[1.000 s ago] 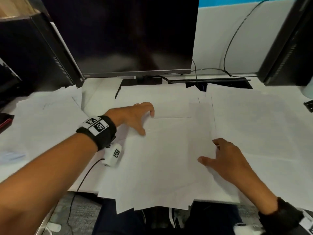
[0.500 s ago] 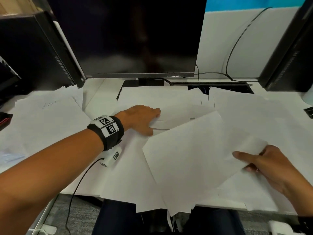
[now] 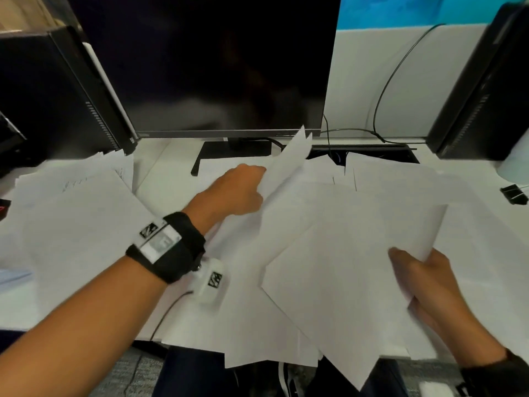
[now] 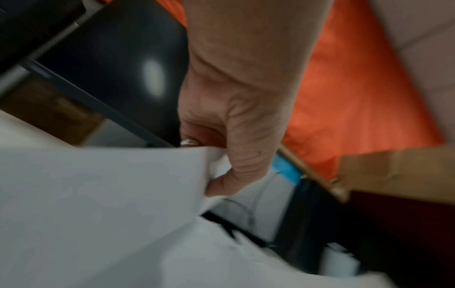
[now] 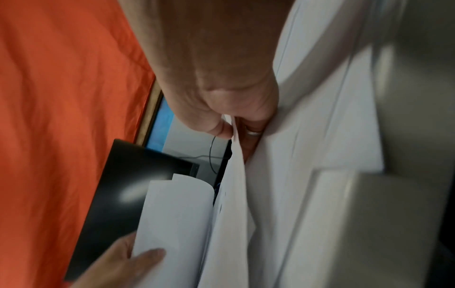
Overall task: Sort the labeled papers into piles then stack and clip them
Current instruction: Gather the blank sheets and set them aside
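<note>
White papers cover the desk (image 3: 160, 173). My left hand (image 3: 243, 190) grips the edge of a few raised sheets (image 3: 289, 164) that stand up in front of the monitor; the left wrist view shows thumb and fingers of that left hand (image 4: 221, 167) pinching the sheets (image 4: 98, 194). My right hand (image 3: 415, 270) pinches a fanned bundle of sheets (image 3: 343, 276) lifted over the desk's front edge; in the right wrist view the right hand (image 5: 229, 124) has its thumb on top of the bundle (image 5: 236, 194) and fingers beneath. Another paper pile (image 3: 74, 224) lies at the left.
A dark monitor (image 3: 206, 64) on its stand (image 3: 232, 150) rises behind the papers. Black computer cases (image 3: 54, 93) flank the desk left and right (image 3: 483, 90). A black binder clip (image 3: 515, 193) lies at the right edge. Cables (image 3: 380, 110) run along the back.
My left hand went from resting on the papers to lifting a few sheets upright. My right hand took hold of a bundle and drew it rightward and up off the pile.
</note>
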`<state>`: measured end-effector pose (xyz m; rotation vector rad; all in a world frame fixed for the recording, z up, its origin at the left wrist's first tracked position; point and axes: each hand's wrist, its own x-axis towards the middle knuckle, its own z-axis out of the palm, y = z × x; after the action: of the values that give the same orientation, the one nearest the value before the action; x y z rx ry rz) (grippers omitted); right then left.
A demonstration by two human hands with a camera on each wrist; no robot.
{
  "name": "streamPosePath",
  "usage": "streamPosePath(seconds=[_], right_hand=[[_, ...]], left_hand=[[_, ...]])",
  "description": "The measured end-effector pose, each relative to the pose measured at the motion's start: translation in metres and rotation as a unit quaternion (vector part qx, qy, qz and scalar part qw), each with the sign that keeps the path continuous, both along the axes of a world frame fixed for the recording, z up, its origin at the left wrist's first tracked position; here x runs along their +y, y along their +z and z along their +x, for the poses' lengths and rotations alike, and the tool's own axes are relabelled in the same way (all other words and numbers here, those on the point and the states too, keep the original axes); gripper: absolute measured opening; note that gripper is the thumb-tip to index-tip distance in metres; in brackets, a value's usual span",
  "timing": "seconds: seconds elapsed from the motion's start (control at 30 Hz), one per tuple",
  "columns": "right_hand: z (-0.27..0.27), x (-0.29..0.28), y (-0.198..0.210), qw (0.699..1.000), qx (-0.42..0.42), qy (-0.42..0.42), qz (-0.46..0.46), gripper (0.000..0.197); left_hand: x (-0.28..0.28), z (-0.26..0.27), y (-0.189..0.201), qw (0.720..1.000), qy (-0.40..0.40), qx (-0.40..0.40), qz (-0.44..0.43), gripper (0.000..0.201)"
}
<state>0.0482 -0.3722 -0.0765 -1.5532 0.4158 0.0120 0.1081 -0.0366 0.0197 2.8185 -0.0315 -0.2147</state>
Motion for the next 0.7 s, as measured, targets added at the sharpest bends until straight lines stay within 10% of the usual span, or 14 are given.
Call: streamPosePath(seconds=[0.37,0.5,0.7], right_hand=[[-0.015,0.045,0.022,0.971,-0.009,0.180,-0.158,0.062],[-0.023,0.055,0.022,0.944,-0.048,0.171,-0.278,0.066],[-0.019,0.089,0.012,0.954,-0.010,0.197,-0.226,0.090]], left_hand=[[-0.084,-0.099,-0.036,0.939,0.039,0.171,-0.295,0.093],[-0.020,-0.110,-0.054,0.967,0.144,0.053,-0.203,0.063],[0.031,-0.134,-0.075,0.958,0.263,0.053,-0.101,0.094]])
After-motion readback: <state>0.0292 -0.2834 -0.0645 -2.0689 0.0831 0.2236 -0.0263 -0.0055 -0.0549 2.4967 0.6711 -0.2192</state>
